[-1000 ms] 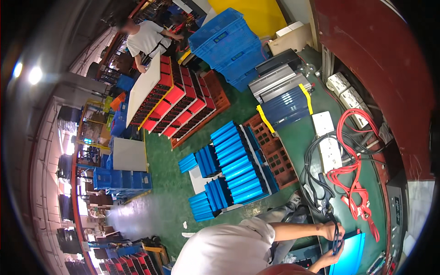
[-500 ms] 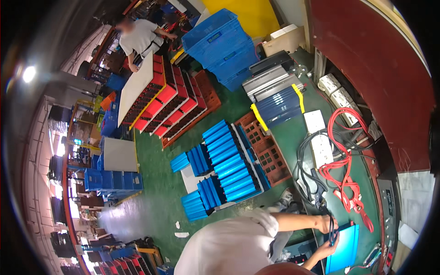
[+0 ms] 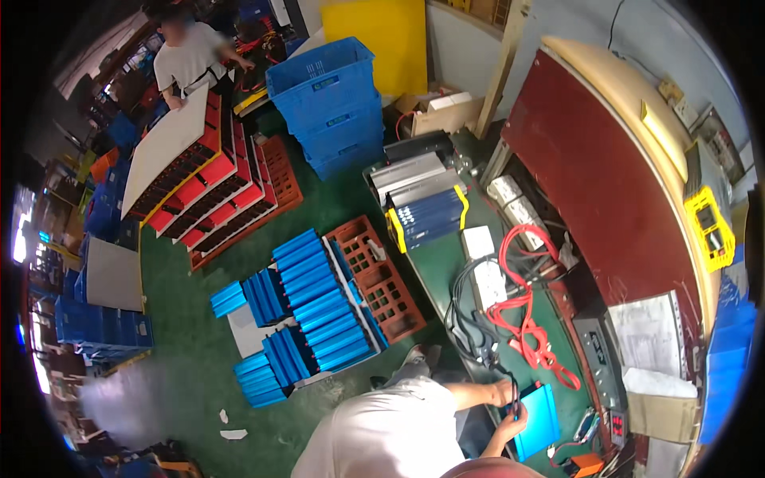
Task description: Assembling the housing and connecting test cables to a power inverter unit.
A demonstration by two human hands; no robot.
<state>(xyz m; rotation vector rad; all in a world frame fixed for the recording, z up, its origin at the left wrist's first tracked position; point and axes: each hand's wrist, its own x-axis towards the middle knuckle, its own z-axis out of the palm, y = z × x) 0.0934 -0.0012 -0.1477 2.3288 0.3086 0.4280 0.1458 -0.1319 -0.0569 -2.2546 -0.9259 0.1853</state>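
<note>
A bright blue flat metal box (image 3: 539,424) lies on the green workbench close in front of me. My left hand (image 3: 502,392) is closed on a black cable (image 3: 515,389) at the box's near end. Just below it, my right hand (image 3: 515,420) grips the same cable, with the fingers against the edge of the box. The cable's tip is hidden among my fingers. Red cables (image 3: 518,307) with clamp ends and a coil of black cables (image 3: 460,315) lie farther along the bench, beside a white power strip (image 3: 488,283).
Blue finned cases (image 3: 327,311) are stacked on a brown pallet (image 3: 390,299) to the left. Behind stand blue crates (image 3: 331,103) and a stack of red units (image 3: 211,179), where another person (image 3: 191,60) works. A meter with red digits (image 3: 617,422) and an orange block (image 3: 586,464) sit at the right.
The view has turned to the right, so the bench and my hands appear farther left and the wall shelf shows. Both hands stay at the box's end with the cable.
</note>
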